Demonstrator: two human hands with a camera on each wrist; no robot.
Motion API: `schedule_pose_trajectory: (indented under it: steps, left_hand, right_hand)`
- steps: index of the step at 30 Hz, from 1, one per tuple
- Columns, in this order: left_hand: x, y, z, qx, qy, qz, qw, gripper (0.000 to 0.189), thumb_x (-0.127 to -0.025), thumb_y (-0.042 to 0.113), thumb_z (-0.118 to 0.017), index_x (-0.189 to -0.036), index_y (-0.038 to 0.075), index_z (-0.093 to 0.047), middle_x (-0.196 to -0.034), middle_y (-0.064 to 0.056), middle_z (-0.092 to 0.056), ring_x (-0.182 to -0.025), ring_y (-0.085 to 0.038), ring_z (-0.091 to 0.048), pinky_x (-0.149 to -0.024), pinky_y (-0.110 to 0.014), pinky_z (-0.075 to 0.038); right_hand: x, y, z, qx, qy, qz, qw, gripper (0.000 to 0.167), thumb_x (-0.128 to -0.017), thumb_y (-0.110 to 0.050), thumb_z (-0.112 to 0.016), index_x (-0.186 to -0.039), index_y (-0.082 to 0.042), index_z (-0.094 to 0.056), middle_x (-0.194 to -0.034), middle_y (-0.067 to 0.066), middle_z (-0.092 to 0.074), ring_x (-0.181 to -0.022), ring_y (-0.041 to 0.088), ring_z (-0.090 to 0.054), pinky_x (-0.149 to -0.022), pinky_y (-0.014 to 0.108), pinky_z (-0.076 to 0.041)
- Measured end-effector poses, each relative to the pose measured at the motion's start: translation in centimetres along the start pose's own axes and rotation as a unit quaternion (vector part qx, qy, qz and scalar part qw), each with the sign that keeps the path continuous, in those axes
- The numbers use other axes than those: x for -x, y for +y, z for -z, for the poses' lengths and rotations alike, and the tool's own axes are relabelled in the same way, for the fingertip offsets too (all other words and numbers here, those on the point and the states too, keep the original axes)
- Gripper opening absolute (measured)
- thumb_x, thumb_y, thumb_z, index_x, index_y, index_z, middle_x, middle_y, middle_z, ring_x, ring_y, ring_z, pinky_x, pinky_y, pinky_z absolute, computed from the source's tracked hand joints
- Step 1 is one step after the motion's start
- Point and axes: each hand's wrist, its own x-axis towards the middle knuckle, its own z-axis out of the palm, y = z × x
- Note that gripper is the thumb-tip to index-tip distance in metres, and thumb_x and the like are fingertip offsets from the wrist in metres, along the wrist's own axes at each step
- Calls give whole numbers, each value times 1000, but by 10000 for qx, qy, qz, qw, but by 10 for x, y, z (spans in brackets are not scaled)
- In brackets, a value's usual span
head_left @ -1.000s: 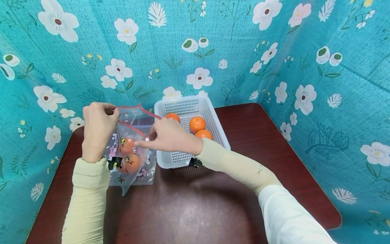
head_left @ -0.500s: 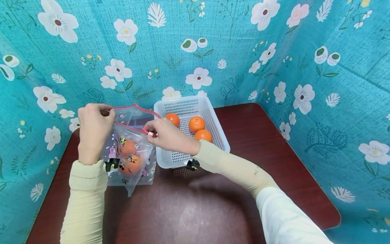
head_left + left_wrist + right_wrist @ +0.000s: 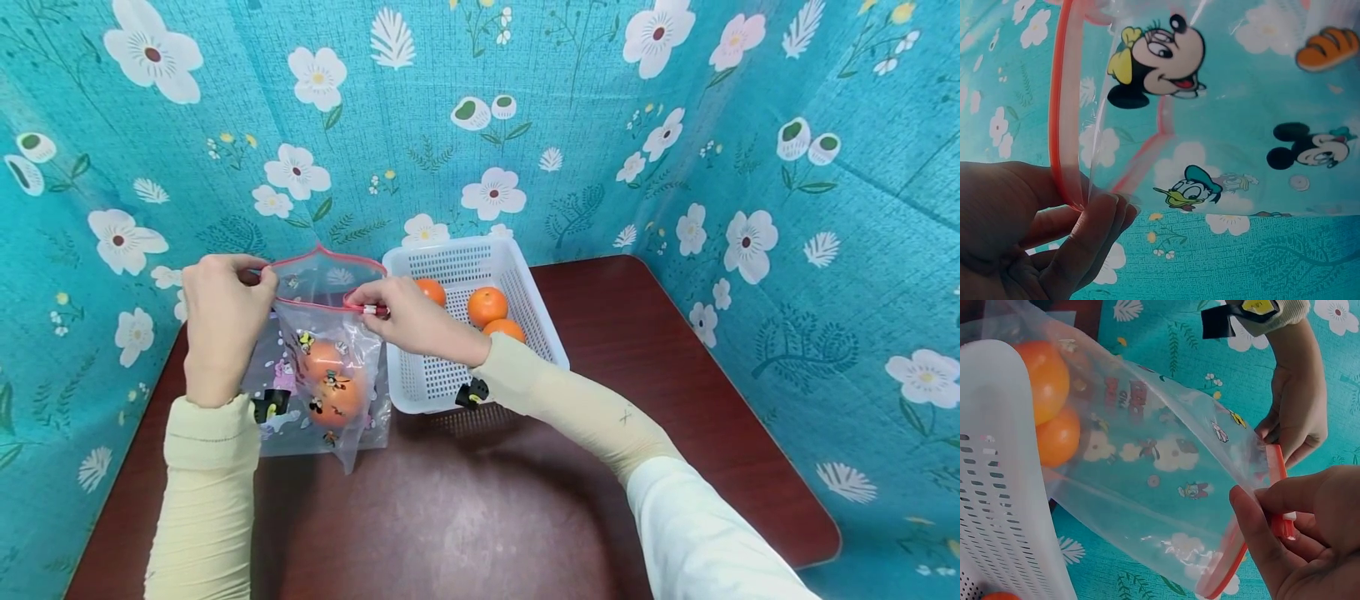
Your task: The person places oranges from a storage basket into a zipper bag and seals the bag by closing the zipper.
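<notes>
A clear zip bag (image 3: 288, 342) with a red closure strip (image 3: 315, 305) and cartoon prints hangs between both hands, its mouth gaping. Two oranges (image 3: 337, 398) lie low inside it. My left hand (image 3: 225, 321) pinches the mouth's left corner; in the left wrist view the thumb and fingers (image 3: 1094, 228) hold the red edge. With thumb and fingers, my right hand (image 3: 420, 321) grips the right part of the near red strip, right at the white slider (image 3: 371, 309). The right wrist view shows the oranges (image 3: 1047, 381) through the plastic, near the basket's rim.
A white perforated basket (image 3: 405, 392) with several oranges (image 3: 487, 307) stands right of the bag, under my right forearm. Flat printed plastic (image 3: 375, 437) lies on the dark red table (image 3: 600, 333) beneath the bag. Flowered teal cloth (image 3: 420, 150) hangs behind and at the sides.
My right index finger, stretched out earlier, is now bent in at the strip. The right hand has risen slightly, the left has moved left, and the bag's bottom has swung right with its oranges.
</notes>
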Motion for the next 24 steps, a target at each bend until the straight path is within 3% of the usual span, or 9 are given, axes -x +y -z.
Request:
schedule_pose_trajectory:
  steps: [8, 12, 18, 22, 24]
  left_hand:
    - [0, -3, 1, -7, 39, 90, 10000, 26, -97, 14, -61, -97, -8, -76, -73, -25, -68, -53, -30, -56, -41, -19, -33]
    - [0, -6, 1, -1, 31, 124, 9999, 28, -97, 16, -61, -98, -7, -76, -74, -26, -69, -55, -30, -57, -42, -18, -32]
    - [1, -9, 2, -97, -118, 192, 9997, 39, -100, 26, -59, -106, -9, -74, -81, -28, -70, -63, -36, -61, -44, -20, -35]
    - [2, -11, 1, -123, -88, 162, 9998, 45, -102, 30, -56, -113, -10, -72, -87, -30, -69, -73, -40, -63, -54, -36, -46]
    - [3, -12, -1, -84, -13, 81, 9999, 44, -103, 29, -56, -117, -10, -70, -95, -31, -68, -84, -44, -63, -67, -49, -50]
  right_hand:
    - [-7, 1, 5, 57, 172, 106, 9998, 25, -98, -1, -61, -121, -4, -73, -122, 8, -73, -79, 11, -58, -68, 15, -44]
    - [-9, 2, 7, 64, 269, 235, 9993, 25, -99, -2, -61, -121, -5, -74, -118, 6, -74, -72, 10, -54, -66, 16, -42]
    - [-12, 1, 10, -31, 378, 393, 9985, 24, -99, -3, -61, -119, -6, -74, -99, 4, -72, -63, 9, -44, -61, 19, -36]
    - [-13, 0, 12, -72, 432, 425, 9981, 23, -99, -4, -62, -119, -4, -74, -96, 5, -72, -63, 9, -44, -61, 19, -36]
    - [-14, -1, 12, -104, 430, 414, 9982, 23, -99, -4, -63, -119, -4, -74, -102, 5, -74, -64, 10, -45, -62, 19, -37]
